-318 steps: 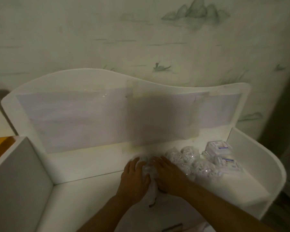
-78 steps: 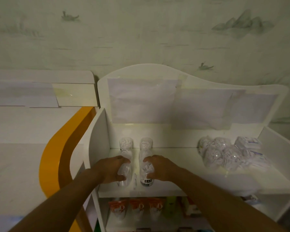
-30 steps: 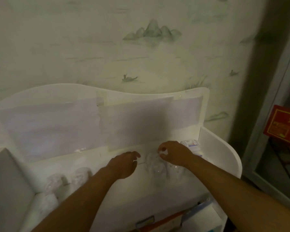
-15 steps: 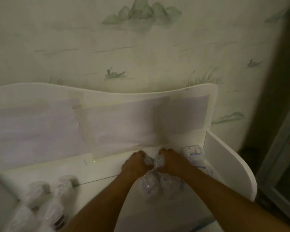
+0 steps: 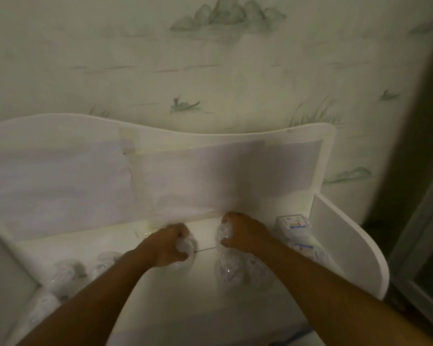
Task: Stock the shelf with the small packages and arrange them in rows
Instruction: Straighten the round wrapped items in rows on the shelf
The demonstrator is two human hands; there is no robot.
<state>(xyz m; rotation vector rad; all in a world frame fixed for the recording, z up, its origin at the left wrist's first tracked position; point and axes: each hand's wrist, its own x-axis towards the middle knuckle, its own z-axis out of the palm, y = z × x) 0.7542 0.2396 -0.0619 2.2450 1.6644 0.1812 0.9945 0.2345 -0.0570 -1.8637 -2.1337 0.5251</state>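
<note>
On the white shelf (image 5: pixel 205 293) my left hand (image 5: pixel 164 247) is closed around a small clear plastic package (image 5: pixel 185 245). My right hand (image 5: pixel 243 233) grips another clear package (image 5: pixel 221 234) near the back panel. More clear packages (image 5: pixel 238 269) lie just below my right hand. Two rows of the same packages (image 5: pixel 65 273) run along the shelf's left side, partly hidden by my left forearm.
Small white boxes with printed labels (image 5: pixel 294 224) are stacked in the right back corner against the shelf's side wall (image 5: pixel 345 245). Grey paper sheets (image 5: pixel 198 176) are taped on the curved back panel. A painted wall rises behind.
My hands were together on the pile half a second ago; now they have drawn apart, each holding a package, the left one moved leftward.
</note>
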